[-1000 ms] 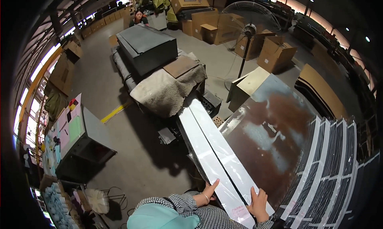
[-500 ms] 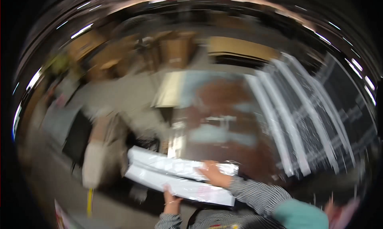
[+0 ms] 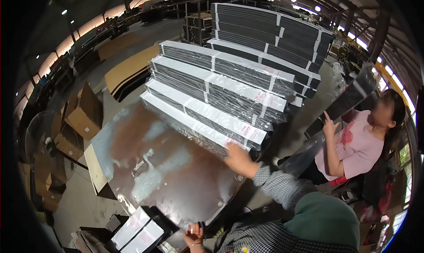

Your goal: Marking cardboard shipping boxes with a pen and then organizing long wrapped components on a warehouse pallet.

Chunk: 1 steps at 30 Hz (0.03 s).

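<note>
My right hand [image 3: 240,160] reaches forward with its fingers stretched over the near end of a long, white-topped pack [image 3: 190,120] in clear wrap. That pack is the front one of several lying side by side at the table's far right edge. Low in the view, my left hand [image 3: 193,236] has its fingers curled beside the table's near edge. A small dark thing shows at its fingertips, too small to name. Left of this hand lie two white-topped packs [image 3: 138,228] with a dark gap between them.
The metal table [image 3: 194,178] has brown and pale blue patches. Tall stacks of dark packs [image 3: 269,30] stand behind. At right, a person in a pink top [image 3: 349,147] stands by a long dark wrapped pack [image 3: 353,96]. Cardboard boxes [image 3: 84,112] sit at left.
My view has swung right, bringing the wrapped stacks and the person into sight. Both hands have left the two white packs; my right hand is now at the stacked row.
</note>
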Motion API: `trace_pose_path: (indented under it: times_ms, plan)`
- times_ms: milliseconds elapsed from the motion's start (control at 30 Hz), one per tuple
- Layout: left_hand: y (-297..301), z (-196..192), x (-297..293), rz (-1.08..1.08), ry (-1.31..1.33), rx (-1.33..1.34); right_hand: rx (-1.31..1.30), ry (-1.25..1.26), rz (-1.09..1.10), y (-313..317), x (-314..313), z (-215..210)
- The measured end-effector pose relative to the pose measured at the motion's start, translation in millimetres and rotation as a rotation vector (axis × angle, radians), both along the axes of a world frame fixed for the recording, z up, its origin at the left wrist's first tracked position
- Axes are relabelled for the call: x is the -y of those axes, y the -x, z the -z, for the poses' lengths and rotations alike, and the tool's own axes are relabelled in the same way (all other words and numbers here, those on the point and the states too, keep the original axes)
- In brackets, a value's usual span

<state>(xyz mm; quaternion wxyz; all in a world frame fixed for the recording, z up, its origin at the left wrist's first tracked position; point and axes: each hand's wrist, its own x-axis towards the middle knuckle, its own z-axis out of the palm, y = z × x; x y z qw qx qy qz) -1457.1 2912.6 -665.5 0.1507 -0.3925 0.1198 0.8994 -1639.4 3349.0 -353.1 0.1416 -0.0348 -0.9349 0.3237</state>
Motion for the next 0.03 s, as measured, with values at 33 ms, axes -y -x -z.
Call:
trace_pose_path:
  times_ms: [33]
  plan:
    - [16.3, -18.5, -52.4, 0.092, -0.043, 0.061, 0.003, -0.018, 0.045, -7.1, -31.2, 0.9]
